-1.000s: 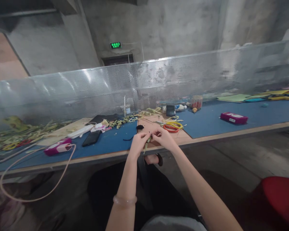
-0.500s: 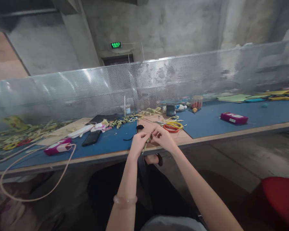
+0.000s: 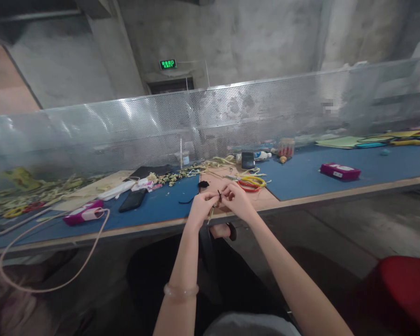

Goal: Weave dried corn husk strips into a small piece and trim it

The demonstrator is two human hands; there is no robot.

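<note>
My left hand (image 3: 202,209) and my right hand (image 3: 237,201) meet over the near edge of the table, fingertips pinched close together. Between them is a small pale-green strip bundle (image 3: 211,214), its loose ends hanging down below my left fingers. A short dark thread-like piece (image 3: 220,193) pokes up between the fingertips, at my right thumb and forefinger. The fingers partly cover both, and the details are too small to make out. Just beyond lies a small black clump (image 3: 203,184), with a black cord (image 3: 186,202) to its left. Scissors with yellow and red handles (image 3: 252,182) lie beyond my right hand.
On the left are a black phone (image 3: 133,199), a magenta box (image 3: 84,213) with a pink cable, and heaped dried strips. Another magenta box (image 3: 340,171) lies right. A bottle (image 3: 262,156) and a black case (image 3: 248,161) stand behind the scissors. A perforated metal screen (image 3: 266,109) borders the back.
The dark thread-like piece now shows more plainly above the fingertips. My fingers have shifted only slightly; both hands stay in the same place.
</note>
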